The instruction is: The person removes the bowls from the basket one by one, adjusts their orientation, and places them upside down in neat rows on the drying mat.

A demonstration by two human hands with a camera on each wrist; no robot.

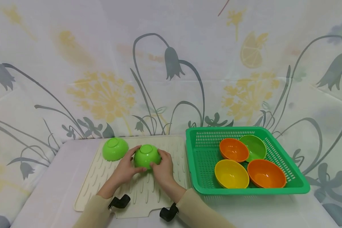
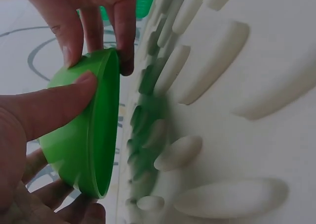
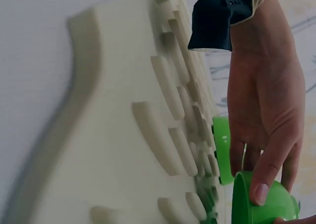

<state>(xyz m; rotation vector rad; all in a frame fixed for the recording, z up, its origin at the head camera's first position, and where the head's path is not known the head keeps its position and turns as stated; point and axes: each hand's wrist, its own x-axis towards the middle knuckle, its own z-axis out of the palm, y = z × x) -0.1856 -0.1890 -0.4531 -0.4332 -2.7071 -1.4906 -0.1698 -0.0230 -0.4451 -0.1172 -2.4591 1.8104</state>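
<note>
My left hand (image 1: pixel 126 168) and right hand (image 1: pixel 164 169) grip a green bowl (image 1: pixel 146 159) from opposite sides, thumbs on the near side. It is upside down, its foot ring facing up. In the left wrist view, a gap shows between the bowl's rim (image 2: pixel 109 130) and the ridged cream drying mat (image 2: pixel 266 150). A second green bowl (image 1: pixel 115 149) sits upside down on the mat's far left corner, left of my left hand.
Right of the mat stands a green plastic basket (image 1: pixel 200 171). Inside it, rims up, are a yellow bowl (image 1: pixel 231 174), two orange bowls (image 1: pixel 266 173) and a green bowl (image 1: pixel 257 148). A flower-patterned cloth (image 1: pixel 171 95) hangs behind the table.
</note>
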